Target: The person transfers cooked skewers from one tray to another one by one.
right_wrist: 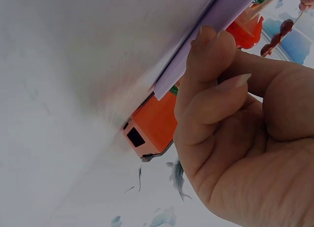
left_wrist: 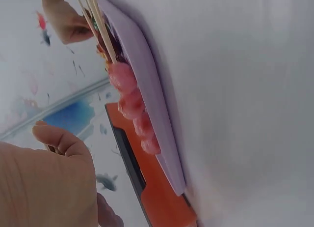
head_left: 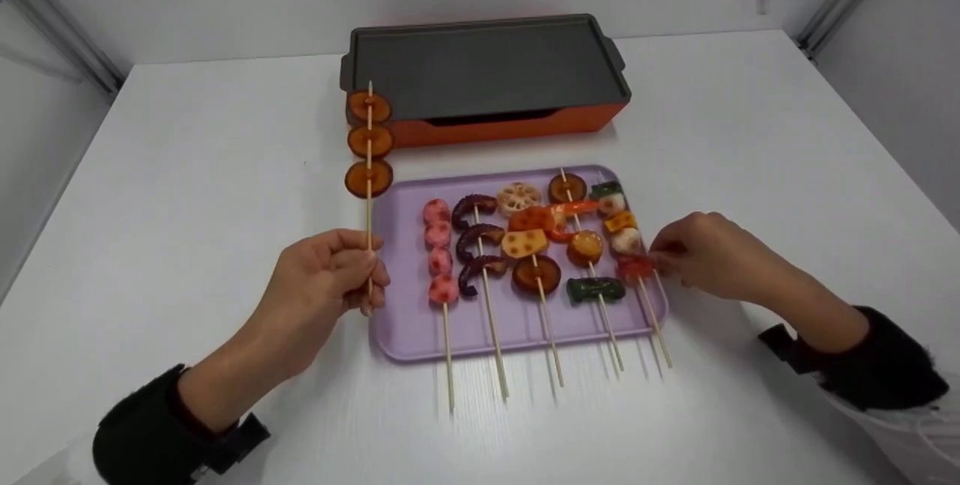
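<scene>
To your left, the white table (head_left: 165,170) lies open from its edge to the purple tray (head_left: 405,335). A bare strip separates that tray from the orange grill (head_left: 487,76) behind it. Skewer sticks (head_left: 495,350) jut over the tray's near rim, barring a low pass there. Right of the tray, the table is open.

mushroom skewer (head_left: 369,141) upright, mixed skewer (head_left: 628,245) on tray

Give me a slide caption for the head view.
Left hand holds a mushroom skewer upright; right hand pinches a skewer on the purple tray.
</scene>
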The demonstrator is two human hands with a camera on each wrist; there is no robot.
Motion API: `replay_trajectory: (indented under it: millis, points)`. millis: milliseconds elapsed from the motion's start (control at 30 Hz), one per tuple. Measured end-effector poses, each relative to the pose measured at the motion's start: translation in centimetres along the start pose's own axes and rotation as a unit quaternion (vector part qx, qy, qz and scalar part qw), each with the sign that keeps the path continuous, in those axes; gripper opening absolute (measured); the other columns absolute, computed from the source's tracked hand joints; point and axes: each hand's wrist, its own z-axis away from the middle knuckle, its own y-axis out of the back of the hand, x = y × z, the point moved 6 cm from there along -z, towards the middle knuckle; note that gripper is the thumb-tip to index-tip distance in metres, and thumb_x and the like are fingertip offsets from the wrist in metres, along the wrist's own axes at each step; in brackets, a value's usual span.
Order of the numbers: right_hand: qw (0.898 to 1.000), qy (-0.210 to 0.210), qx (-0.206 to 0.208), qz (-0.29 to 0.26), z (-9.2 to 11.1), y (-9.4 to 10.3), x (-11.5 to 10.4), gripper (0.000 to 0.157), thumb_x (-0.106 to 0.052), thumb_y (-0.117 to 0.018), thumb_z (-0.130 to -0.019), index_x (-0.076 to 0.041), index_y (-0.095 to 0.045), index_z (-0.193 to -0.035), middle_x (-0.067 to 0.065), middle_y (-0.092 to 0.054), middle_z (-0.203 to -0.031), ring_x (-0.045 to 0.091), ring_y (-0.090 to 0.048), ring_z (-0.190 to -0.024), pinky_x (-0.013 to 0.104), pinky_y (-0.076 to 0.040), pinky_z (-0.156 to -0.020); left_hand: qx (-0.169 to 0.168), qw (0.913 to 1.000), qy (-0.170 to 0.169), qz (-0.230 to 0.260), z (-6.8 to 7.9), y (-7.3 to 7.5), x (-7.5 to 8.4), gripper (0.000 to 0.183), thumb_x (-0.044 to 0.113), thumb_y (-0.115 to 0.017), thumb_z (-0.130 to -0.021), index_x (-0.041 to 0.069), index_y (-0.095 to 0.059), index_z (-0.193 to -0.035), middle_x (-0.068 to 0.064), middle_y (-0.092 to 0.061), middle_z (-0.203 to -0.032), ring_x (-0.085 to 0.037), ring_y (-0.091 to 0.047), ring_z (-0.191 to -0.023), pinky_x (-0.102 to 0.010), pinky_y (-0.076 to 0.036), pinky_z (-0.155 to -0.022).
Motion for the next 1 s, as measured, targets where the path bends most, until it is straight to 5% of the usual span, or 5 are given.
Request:
replay_trajectory:
  millis: [467, 700, 1000]
  points:
    - [1.0, 0.008, 0.013, -0.001, 0.1, 0.0, 0.0, 0.013, -0.006, -0.068, -0.1, 0.001, -0.077, -0.106, 0.009, -0.073, -0.092, 0.016, -0.062, -0.068, 0.031, -0.054, -0.059, -0.062, 0.989, 0.13, 0.034, 4.3, -2.1, -5.8, 0.02, 0.0, -0.051, -0.109, -0.011, -0.047, -0.125, -0.015, -0.07, -0.089, -0.024, -0.075, -0.074, -0.037, -0.064, -0.073]
    - [1.0, 0.01, 0.016, 0.001, 0.2, 0.1, 0.0, 0.014, -0.006, -0.068, -0.1, 0.002, -0.077, -0.107, 0.01, -0.073, -0.093, 0.017, -0.062, -0.067, 0.031, -0.055, -0.059, -0.092, 0.9865, 0.129, 0.041, 4.8, -2.9, -6.7, 0.018, 0.0, -0.052, -0.107, -0.011, -0.05, -0.12, -0.013, -0.07, -0.088, -0.022, -0.075, -0.075, -0.034, -0.063, -0.072]
    - [1.0, 0.005, 0.014, 0.004, 0.1, 0.0, 0.0, 0.015, -0.006, -0.068, -0.1, 0.002, -0.077, -0.109, 0.011, -0.073, -0.096, 0.017, -0.062, -0.069, 0.031, -0.055, -0.06, -0.066, 0.987, 0.147, 0.006, 4.8, -2.6, -7.1, 0.024, 0.004, -0.062, -0.104, -0.012, -0.056, -0.121, -0.014, -0.073, -0.088, -0.023, -0.076, -0.075, -0.036, -0.064, -0.073]
